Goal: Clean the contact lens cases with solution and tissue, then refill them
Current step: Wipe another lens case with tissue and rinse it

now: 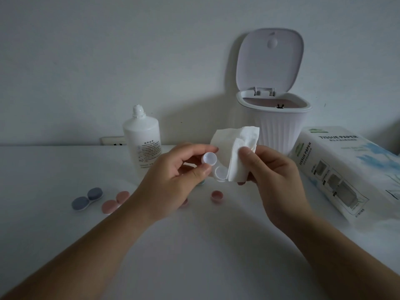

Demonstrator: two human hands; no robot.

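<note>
My left hand pinches a white, uncapped contact lens case above the table, with both of its round wells facing me. My right hand grips a folded white tissue just to the right of the case, its lower edge touching the lower well. A white solution bottle stands behind my left hand. A closed blue-grey case and a closed pink case lie on the table at the left. A loose pink cap lies below my hands.
A small white ribbed bin with its lid up stands at the back right. A tissue paper pack lies at the right. A wall socket sits behind the bottle. A teal item shows partly under my left hand.
</note>
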